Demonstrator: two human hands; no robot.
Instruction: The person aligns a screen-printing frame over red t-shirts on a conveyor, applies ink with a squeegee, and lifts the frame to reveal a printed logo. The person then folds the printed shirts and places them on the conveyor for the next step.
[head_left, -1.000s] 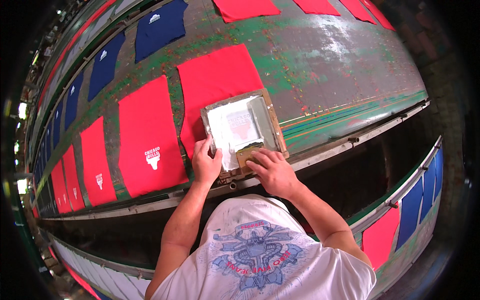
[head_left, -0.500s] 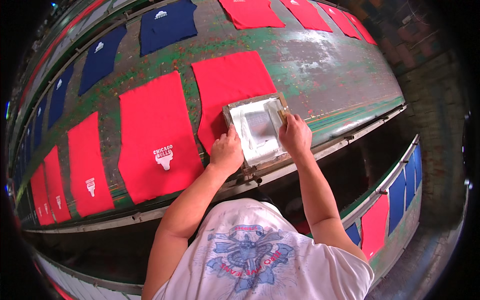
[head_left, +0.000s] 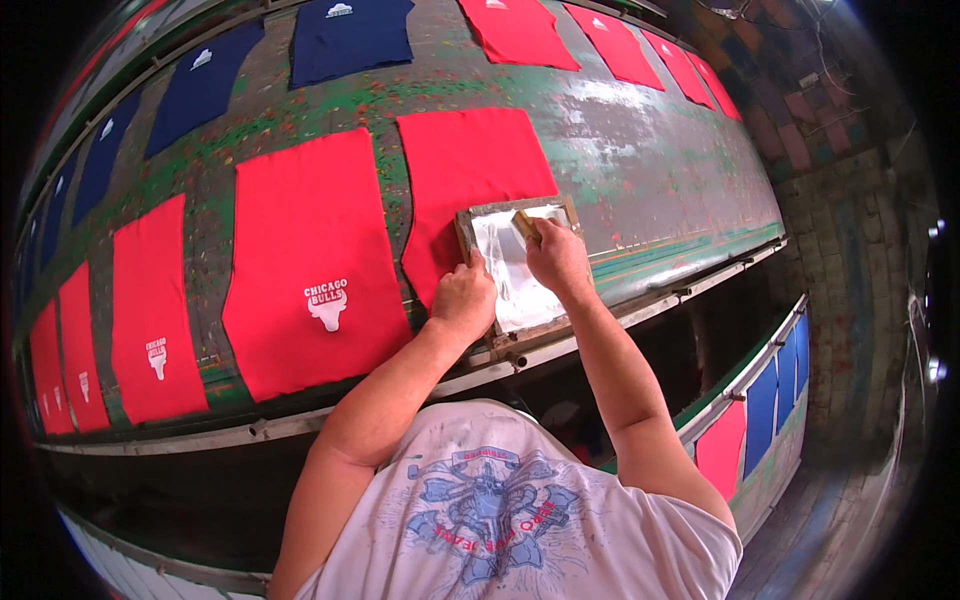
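A small wooden-framed printing screen [head_left: 465, 232] lies over the lower part of a red fabric panel [head_left: 475, 150] on the long table. My left hand [head_left: 467, 298] grips the frame's left side, its index finger stretched along the wood. In my right hand [head_left: 558, 258] is a squeegee [head_left: 526, 224] with a wooden handle, held over the mesh near the top middle of the frame. White ink [head_left: 515, 300] covers much of the mesh. My right hand hides the squeegee's lower part and some of the mesh.
Left of the screen lies a red panel [head_left: 310, 230] with a white bull-head print, then several more like it. Dark blue panels [head_left: 350, 42] and red ones line the table's far side. A metal rail [head_left: 640, 308] edges the paint-stained table [head_left: 660, 200]. Another table with panels stands right.
My right hand and the squeegee have moved left across the mesh from the frame's right side. My left hand stays on the frame. The whole view has shifted slightly.
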